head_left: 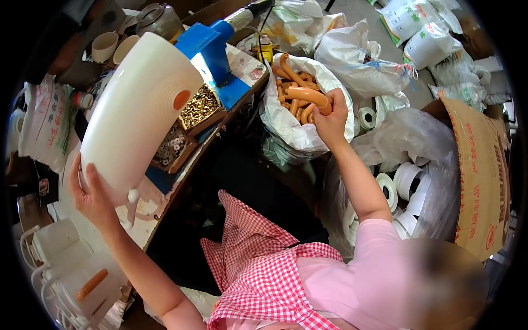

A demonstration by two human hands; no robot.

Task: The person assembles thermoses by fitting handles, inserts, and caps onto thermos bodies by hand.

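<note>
My left hand (92,195) grips the lower end of a large, glossy white plastic jug body (132,110), tilted over the bench. An orange round spot (181,99) shows on its side near the upper end, and a small white knob (133,195) at its lower end. On the right, my right hand (334,118) is closed around one end of a curved orange handle (302,94). That handle is above an open white sack (283,135) filled with similar orange handles (294,77).
On the bench (151,220) are a box of brass-coloured screws (202,109), a box of small washers (173,147) and a blue metal fixture (214,55). White jugs (60,247) stand lower left. A clear bag of white rings (410,181) and a cardboard box (477,181) are at right.
</note>
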